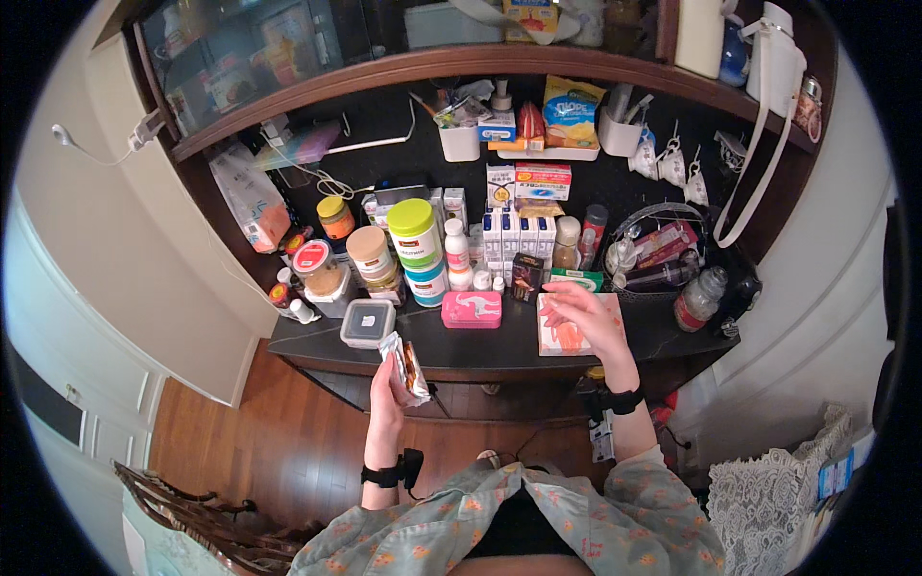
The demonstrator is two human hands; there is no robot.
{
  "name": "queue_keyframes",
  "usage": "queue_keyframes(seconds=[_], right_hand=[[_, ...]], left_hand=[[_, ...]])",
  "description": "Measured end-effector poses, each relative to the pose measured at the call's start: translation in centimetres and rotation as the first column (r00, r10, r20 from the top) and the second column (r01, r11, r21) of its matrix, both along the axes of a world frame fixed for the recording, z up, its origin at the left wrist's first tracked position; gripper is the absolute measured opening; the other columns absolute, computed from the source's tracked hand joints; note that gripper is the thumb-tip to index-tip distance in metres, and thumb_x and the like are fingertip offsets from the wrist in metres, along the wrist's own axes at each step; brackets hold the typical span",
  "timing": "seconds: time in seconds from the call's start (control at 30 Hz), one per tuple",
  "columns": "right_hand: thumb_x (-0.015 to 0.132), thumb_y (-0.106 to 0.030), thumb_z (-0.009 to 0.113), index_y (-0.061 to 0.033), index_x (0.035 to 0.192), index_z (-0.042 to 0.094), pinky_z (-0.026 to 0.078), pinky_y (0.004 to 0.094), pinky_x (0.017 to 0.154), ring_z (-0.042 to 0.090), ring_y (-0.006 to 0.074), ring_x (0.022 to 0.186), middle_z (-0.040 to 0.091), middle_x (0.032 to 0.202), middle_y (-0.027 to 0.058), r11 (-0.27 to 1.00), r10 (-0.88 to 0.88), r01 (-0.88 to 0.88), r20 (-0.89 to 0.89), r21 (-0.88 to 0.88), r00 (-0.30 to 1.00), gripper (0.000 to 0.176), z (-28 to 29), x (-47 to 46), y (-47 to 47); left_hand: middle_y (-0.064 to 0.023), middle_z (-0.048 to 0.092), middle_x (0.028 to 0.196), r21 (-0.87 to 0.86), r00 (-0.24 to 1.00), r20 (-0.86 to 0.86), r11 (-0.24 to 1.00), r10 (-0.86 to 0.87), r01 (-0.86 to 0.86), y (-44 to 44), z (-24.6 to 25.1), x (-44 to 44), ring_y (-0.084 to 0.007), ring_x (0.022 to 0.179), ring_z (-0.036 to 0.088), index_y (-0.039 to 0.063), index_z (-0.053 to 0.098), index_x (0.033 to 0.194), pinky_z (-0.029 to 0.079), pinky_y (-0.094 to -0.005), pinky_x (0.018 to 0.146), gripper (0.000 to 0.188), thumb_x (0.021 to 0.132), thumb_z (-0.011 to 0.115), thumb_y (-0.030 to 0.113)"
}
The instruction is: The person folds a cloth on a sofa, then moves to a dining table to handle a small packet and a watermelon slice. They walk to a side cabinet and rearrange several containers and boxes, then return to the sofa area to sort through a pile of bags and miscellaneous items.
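Note:
My left hand (387, 394) grips an opened silver foil packet (410, 374) with something brownish-orange showing in its mouth, held out before the counter's front edge. Over a flat white box with a coral print (612, 317), my right hand (580, 317) hovers with fingers spread and holds nothing; whether it touches the box I cannot tell. Between the two hands lies a pink tin with a white animal picture (472, 309). A small dark carton (527, 277) and a green-and-white box (587, 279) stand just behind my right hand. Near the packet sits a clear lidded container (368, 323).
The black counter (504, 351) carries stacked tubs (413, 237), white bottles (456, 245) and medicine boxes (518, 237). A wire basket (652, 294) and a glass jar (700, 299) stand at right. Cups (670, 162) hang behind them. A glass-fronted cabinet (432, 61) overhangs the back.

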State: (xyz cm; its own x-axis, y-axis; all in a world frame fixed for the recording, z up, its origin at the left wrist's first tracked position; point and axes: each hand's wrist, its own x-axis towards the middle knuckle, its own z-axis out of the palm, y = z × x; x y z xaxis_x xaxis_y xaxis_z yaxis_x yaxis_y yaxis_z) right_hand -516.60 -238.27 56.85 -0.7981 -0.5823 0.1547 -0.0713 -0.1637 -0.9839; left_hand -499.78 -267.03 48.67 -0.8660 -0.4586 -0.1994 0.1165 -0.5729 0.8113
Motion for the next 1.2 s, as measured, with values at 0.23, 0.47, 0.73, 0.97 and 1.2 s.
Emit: queue_keyframes(seconds=[0.23, 0.47, 0.73, 0.97, 1.2], right_hand=[[0.088, -0.017, 0.054, -0.0027, 0.11, 0.054, 0.046, 0.0237, 0.068, 0.059, 0.0111, 0.072, 0.064, 0.084, 0.0088, 0.99, -0.136, 0.134, 0.05, 0.04, 0.989, 0.026, -1.7, -4.1, 0.4], [0.088, -0.011, 0.049, -0.0008, 0.109, 0.054, 0.045, 0.0233, 0.07, 0.056, 0.0104, 0.072, 0.06, 0.083, 0.008, 0.985, -0.169, 0.171, 0.103, -0.006, 0.98, 0.024, -1.3, -8.2, 0.8], [0.089, -0.013, 0.05, -0.0004, 0.108, 0.054, 0.045, 0.0235, 0.069, 0.057, 0.0125, 0.072, 0.061, 0.083, 0.0092, 0.987, -0.164, 0.164, 0.038, 0.001, 0.986, 0.023, -0.2, -12.7, 0.4], [0.088, -0.012, 0.051, -0.0031, 0.108, 0.054, 0.045, 0.0221, 0.067, 0.057, 0.0108, 0.071, 0.062, 0.085, 0.0087, 0.989, -0.151, 0.151, -0.001, -0.001, 0.989, 0.023, 0.0, -14.6, 0.7], [0.09, -0.013, 0.048, -0.0017, 0.109, 0.053, 0.046, 0.0239, 0.069, 0.058, 0.0131, 0.073, 0.061, 0.085, 0.0089, 0.983, -0.183, 0.183, 0.025, 0.016, 0.983, 0.023, -1.1, -15.5, 1.7]], left_hand=[[0.0013, 0.06, 0.098, 0.031, 0.997, 0.068, 0.998, 0.047, -0.049, -1.8, -0.8, -1.2, -0.0121, 0.085, 0.057, 0.01, 0.054, 0.113, 0.045, -0.0273, 0.073, 0.033, 0.092, 0.044, 0.032], [0.0005, 0.06, 0.099, 0.053, 0.997, 0.075, 0.998, 0.02, -0.024, 0.1, -1.5, -3.2, -0.0123, 0.087, 0.057, 0.009, 0.054, 0.115, 0.046, -0.0278, 0.075, 0.034, 0.093, 0.042, 0.032], [-0.0002, 0.056, 0.095, -0.14, 0.971, -0.039, 0.963, -0.236, 0.228, 1.8, -0.7, -5.2, -0.0104, 0.08, 0.056, 0.006, 0.046, 0.12, 0.047, -0.0251, 0.069, 0.048, 0.076, 0.064, 0.013], [-0.0008, 0.054, 0.077, -0.126, 0.989, -0.016, 0.981, -0.149, 0.146, 3.2, 0.6, -6.6, -0.0101, 0.058, 0.054, 0.006, 0.046, 0.114, 0.043, -0.022, 0.05, 0.048, 0.069, 0.061, 0.0], [-0.0043, 0.051, 0.07, -0.136, 0.981, -0.096, 0.978, -0.169, 0.156, 3.9, 0.7, -6.5, -0.014, 0.051, 0.053, 0.003, 0.045, 0.11, 0.043, -0.0243, 0.042, 0.045, 0.068, 0.059, 0.009]])
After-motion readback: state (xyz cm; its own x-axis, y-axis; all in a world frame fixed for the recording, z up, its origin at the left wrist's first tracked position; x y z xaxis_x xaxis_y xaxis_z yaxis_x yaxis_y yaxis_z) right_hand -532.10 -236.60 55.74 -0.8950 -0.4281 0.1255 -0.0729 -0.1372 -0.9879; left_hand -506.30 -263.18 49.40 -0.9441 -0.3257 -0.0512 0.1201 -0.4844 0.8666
